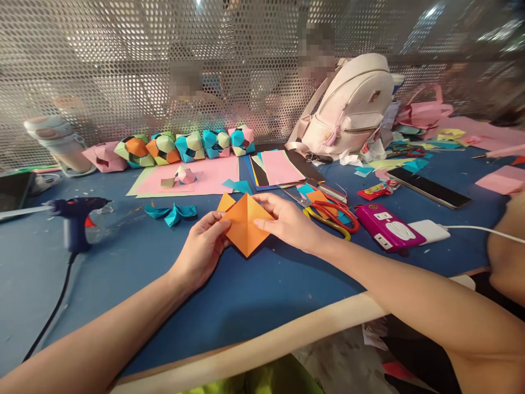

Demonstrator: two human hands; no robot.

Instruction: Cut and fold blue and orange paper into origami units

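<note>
An orange square of origami paper (246, 232), creased down its middle, is held up corner-on between my two hands. My left hand (205, 238) pinches its left corner with thumb and fingers. On the right corner, my right hand (287, 219) presses its thumb on the front, fingers behind. Another orange piece of paper (226, 202) shows just behind the left corner. Left of it on the blue table (164, 306) lie folded teal paper pieces (172, 213). Scissors with red and yellow handles (334, 216) rest by my right wrist among orange and blue scraps.
A dark blue glue gun (77, 219) with a cord stands at left. Several folded paper balls (164, 148) line the back by a bottle (57, 142). Coloured sheets (283, 168), a white backpack (353, 104), a phone (429, 187) and a magenta power bank (389, 227) occupy the right.
</note>
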